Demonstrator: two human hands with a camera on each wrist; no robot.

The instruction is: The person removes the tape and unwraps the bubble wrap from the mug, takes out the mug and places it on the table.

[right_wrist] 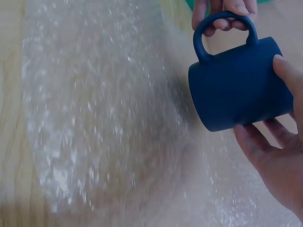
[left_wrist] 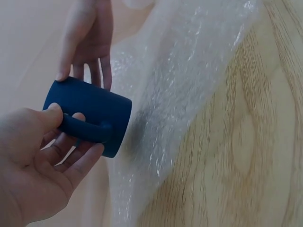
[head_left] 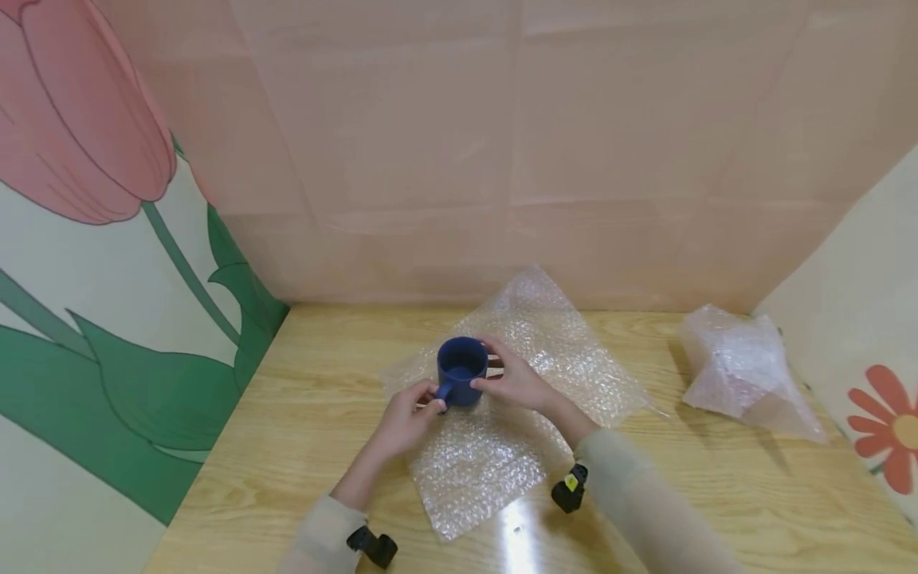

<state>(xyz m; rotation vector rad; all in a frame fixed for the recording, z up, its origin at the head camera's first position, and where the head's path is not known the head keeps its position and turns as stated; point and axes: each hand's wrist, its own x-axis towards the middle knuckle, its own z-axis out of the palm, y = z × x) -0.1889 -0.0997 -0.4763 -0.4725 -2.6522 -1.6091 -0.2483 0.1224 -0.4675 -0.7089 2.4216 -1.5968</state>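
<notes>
A dark blue mug (head_left: 462, 371) is held upright over a sheet of bubble wrap (head_left: 495, 470), its inside showing in the head view. My left hand (head_left: 407, 422) pinches the mug's handle, thumb on top and fingers curled through and under it, as the left wrist view of the mug (left_wrist: 90, 113) shows. On the opposite side, my right hand (head_left: 519, 381) grips the mug's body between thumb and fingers. In the right wrist view, the mug's base end (right_wrist: 200, 99) faces the bubble wrap (right_wrist: 104, 113), with a gap between them.
The bubble wrap lies diagonally on the wooden table (head_left: 330, 359), its far corner up against the pink backdrop (head_left: 402, 159). At the right stands a bundle (head_left: 742, 363) wrapped in bubble wrap, near the side wall. Flower-patterned panels (head_left: 179, 391) flank the table.
</notes>
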